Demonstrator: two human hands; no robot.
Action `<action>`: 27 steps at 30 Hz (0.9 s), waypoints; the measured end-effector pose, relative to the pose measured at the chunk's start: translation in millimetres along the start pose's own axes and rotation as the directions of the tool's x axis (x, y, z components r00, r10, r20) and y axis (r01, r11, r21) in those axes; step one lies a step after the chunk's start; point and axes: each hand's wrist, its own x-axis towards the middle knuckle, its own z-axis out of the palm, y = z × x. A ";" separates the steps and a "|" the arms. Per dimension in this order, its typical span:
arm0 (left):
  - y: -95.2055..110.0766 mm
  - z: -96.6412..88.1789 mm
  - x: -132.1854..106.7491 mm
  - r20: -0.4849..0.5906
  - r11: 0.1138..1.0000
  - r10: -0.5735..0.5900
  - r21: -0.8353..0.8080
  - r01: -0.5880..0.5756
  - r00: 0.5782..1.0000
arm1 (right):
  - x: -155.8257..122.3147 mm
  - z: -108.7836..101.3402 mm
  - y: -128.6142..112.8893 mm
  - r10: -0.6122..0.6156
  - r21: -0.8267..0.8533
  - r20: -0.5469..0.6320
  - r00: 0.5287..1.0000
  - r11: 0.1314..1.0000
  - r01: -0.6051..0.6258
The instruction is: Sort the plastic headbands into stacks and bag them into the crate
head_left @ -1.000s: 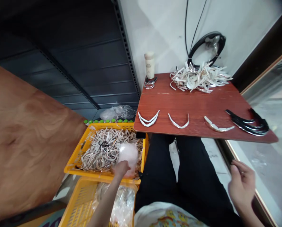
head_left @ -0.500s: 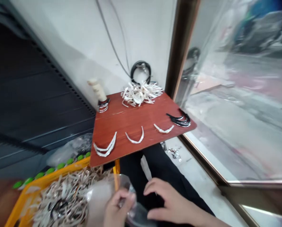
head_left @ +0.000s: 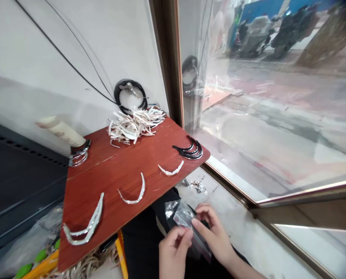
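Both my hands meet low in the middle of the view, over my black trousers. My left hand (head_left: 173, 248) and my right hand (head_left: 215, 232) each pinch a small clear plastic bag (head_left: 184, 219) between thumb and fingers. Just above them is a red-brown table (head_left: 126, 166). Along its near edge lie curved white pieces (head_left: 133, 192), a pair of them (head_left: 87, 224) at the left and another (head_left: 170, 170) further right. A stack of curved black pieces (head_left: 190, 150) rests at the right corner.
A heap of white curved pieces (head_left: 133, 124) lies at the table's back, beside a tilted cream bottle (head_left: 61, 131) on metal rings. A yellow crate (head_left: 45, 267) with more pieces sits bottom left. A glass window (head_left: 262, 97) fills the right, with scraps (head_left: 198, 186) on the floor.
My view has swung right from the crate towards the window. My left hand lifted the clear bag out of the crate to my lap, and my right hand came across and took hold of it.
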 end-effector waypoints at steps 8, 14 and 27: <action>30.2 25.1 43.8 -0.010 0.995 -0.044 -0.093 0.043 0.999 | 28.9 -38.5 -12.0 -0.174 -0.135 0.374 0.911 0.961 0.240; 24.9 57.5 69.7 0.141 0.995 -0.059 -0.068 0.069 0.988 | 43.0 -63.0 4.3 0.111 -0.187 0.234 0.966 0.980 -0.067; 0.7 106.6 110.5 0.172 0.969 -0.142 0.226 0.101 0.975 | 157.3 -115.1 -19.9 -0.247 -0.549 0.242 0.938 0.762 0.343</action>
